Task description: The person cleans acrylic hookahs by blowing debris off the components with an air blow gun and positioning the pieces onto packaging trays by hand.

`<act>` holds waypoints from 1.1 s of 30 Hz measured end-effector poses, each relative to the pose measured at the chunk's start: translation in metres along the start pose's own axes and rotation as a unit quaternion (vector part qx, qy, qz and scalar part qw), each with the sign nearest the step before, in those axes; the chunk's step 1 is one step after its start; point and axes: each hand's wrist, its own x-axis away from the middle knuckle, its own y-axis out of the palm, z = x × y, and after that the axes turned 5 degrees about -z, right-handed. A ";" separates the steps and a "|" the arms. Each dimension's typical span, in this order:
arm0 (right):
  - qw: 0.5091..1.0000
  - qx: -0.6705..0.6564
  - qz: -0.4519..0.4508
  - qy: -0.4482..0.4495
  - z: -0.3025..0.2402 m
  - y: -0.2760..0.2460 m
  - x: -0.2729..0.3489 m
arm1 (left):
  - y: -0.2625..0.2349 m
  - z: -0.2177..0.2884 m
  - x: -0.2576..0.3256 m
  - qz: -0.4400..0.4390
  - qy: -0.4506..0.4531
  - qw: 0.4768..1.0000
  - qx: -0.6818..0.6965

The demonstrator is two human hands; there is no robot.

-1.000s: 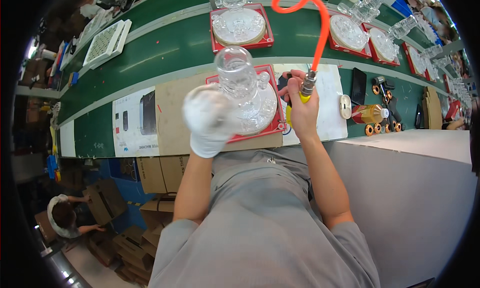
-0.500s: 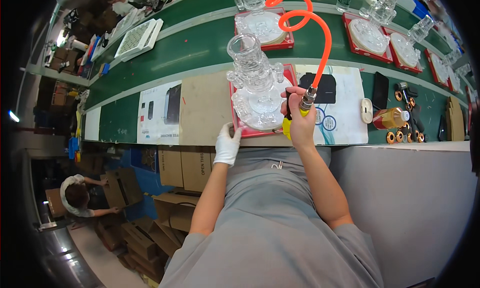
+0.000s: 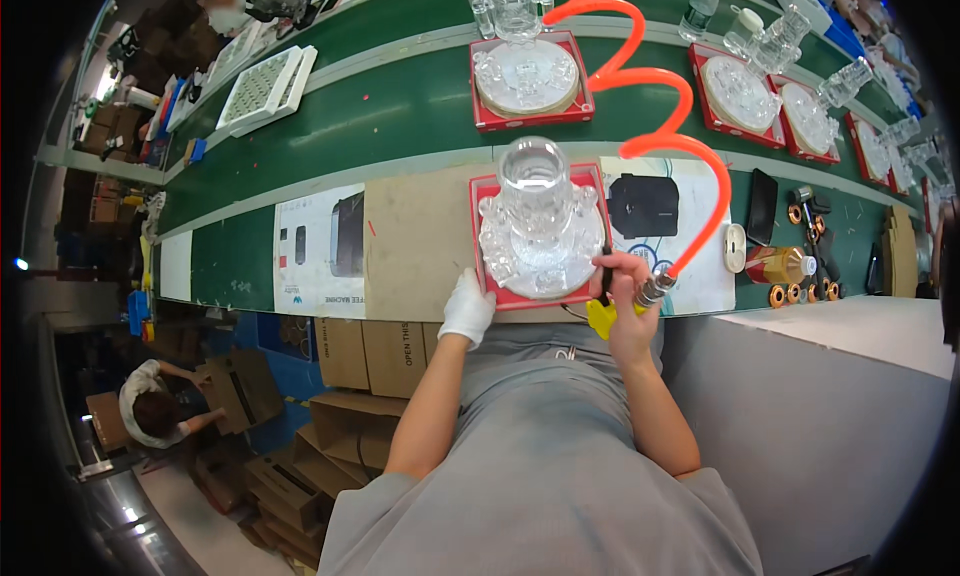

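Note:
In front of me, a clear plastic assembly [image 3: 545,211] with a round base and an upright cylinder sits in a shallow red tray [image 3: 520,301]. My left hand [image 3: 467,311], in a white glove, grips the tray's near left corner. My bare right hand [image 3: 632,326] is closed around a yellow air blow gun [image 3: 602,319] beside the tray's near right corner. An orange coiled hose [image 3: 718,181] runs from the gun's metal fitting up and away over the bench.
More clear assemblies in red trays stand beyond, one straight ahead [image 3: 480,116] and several at the right. A black phone [image 3: 762,206], a bottle of yellowish liquid [image 3: 778,264] and copper-coloured rings [image 3: 795,294] lie right. A person [image 3: 155,411] handles cardboard boxes at lower left.
The view has shifted slightly. My right hand has brought the air gun lower, toward the tray's near right corner. The tray now sits straighter, with my left hand still at its corner.

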 end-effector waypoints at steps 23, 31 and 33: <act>0.994 0.085 0.005 -0.074 0.004 -0.036 -0.096 | -0.013 -0.021 0.022 -0.026 -0.001 0.999 -0.034; 0.995 0.089 -0.021 -0.027 0.030 -0.021 -0.154 | -0.012 -0.021 0.024 -0.019 0.001 0.999 -0.030; 0.996 0.078 -0.046 -0.001 0.033 -0.009 -0.168 | -0.011 -0.022 0.024 -0.018 -0.002 0.999 -0.030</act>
